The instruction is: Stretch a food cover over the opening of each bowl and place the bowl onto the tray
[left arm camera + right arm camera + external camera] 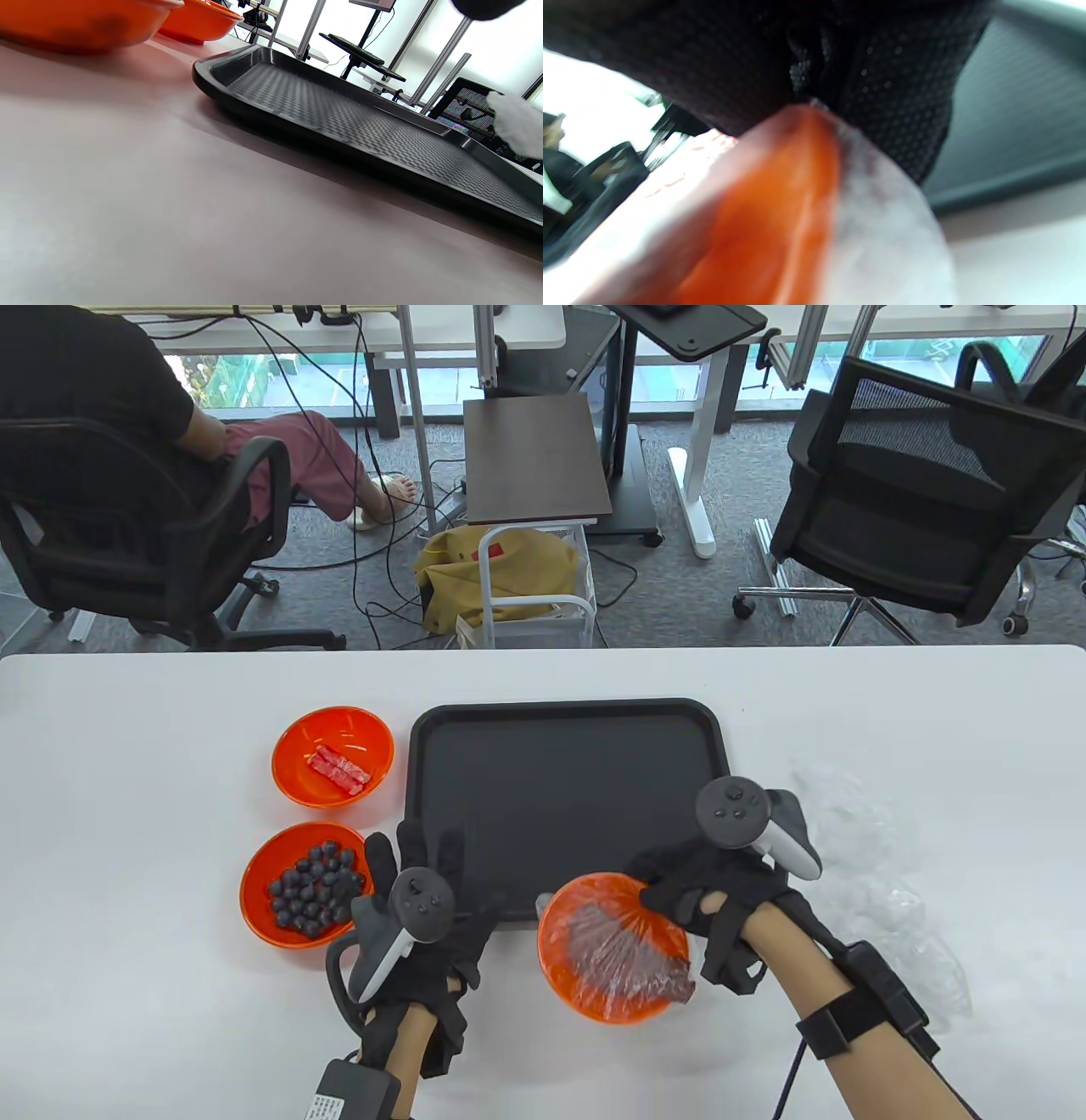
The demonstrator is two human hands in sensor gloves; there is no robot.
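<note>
An orange bowl (pixel 612 950) with a clear cover stretched over it and dark food inside sits tilted near the tray's front right corner. My right hand (pixel 691 895) grips its far right rim; in the right wrist view the gloved fingers (pixel 840 63) curl over the blurred orange rim (pixel 780 203). My left hand (pixel 424 869) lies flat with straight fingers at the front left corner of the black tray (pixel 567 721), holding nothing. Left of the tray stand two uncovered orange bowls, one with blueberries (pixel 307 886), one with red sticks (pixel 333 755).
Loose clear plastic covers (pixel 882 865) lie on the white table right of the tray. The tray (pixel 360 127) holds nothing. Beyond the table's far edge are office chairs, a seated person and a small cart.
</note>
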